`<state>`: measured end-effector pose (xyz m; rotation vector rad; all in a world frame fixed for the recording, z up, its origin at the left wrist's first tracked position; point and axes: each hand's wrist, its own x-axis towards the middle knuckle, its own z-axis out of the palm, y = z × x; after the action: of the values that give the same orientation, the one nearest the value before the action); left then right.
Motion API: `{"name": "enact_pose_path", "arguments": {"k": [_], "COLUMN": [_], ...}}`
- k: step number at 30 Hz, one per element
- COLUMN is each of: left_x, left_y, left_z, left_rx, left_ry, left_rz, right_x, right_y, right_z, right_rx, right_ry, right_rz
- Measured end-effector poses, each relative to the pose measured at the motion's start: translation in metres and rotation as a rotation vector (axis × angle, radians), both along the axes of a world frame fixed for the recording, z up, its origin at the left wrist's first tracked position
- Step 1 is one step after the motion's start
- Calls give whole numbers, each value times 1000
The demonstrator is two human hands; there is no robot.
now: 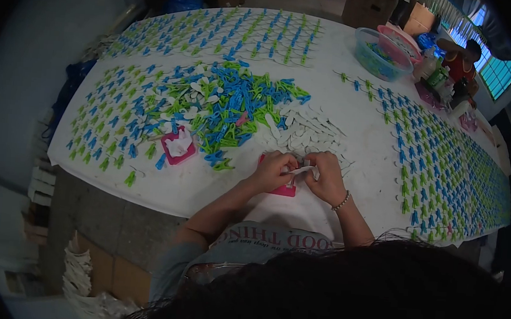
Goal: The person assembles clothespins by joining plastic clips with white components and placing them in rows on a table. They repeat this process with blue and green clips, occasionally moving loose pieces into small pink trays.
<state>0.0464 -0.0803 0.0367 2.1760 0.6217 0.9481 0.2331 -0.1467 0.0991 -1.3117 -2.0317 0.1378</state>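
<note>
My left hand (274, 172) and my right hand (325, 178) are close together at the table's near side, fingers pinched. Between them they hold a thin white strip (304, 170), one end in each hand. Right below is a pink tray (288, 191), partly hidden by my left hand. Just beyond my hands lies a heap of flat white pieces (306, 130). To its left is a big mixed pile of blue and green clothespins (236, 101). A second pink tray (192, 150), with crumpled white material (178, 144) in it, sits left of my hands.
Rows of blue and green clothespins cover the white table (334, 76) at the left, back and right. A clear blue basin (383, 64) and a pink basin (406, 42) stand at the back right, near bottles (437, 78). Another person (461, 62) is beyond them.
</note>
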Motion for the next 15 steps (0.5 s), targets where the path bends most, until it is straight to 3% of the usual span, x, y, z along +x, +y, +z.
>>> {"name": "enact_pose_path", "arguments": {"k": [3, 5, 9, 11, 15], "left_x": [5, -4, -38, -57, -85], "left_y": [-1, 1, 0, -4, -23], "left_z": [0, 4, 7, -1, -2], "left_rx": [-6, -14, -185, -204, -262], "left_ry": [-34, -57, -153, -175, -209], "left_rz": [20, 57, 197, 257, 383], "right_x": [-2, -6, -4, -17, -64], "right_y": [6, 12, 57, 80, 124], "right_z": [10, 14, 2, -4, -32], "right_rx": [-14, -243, -298, -133, -110], "right_ry": [-48, 274, 392, -49, -219], "right_rz": [74, 146, 279, 293, 395]}}
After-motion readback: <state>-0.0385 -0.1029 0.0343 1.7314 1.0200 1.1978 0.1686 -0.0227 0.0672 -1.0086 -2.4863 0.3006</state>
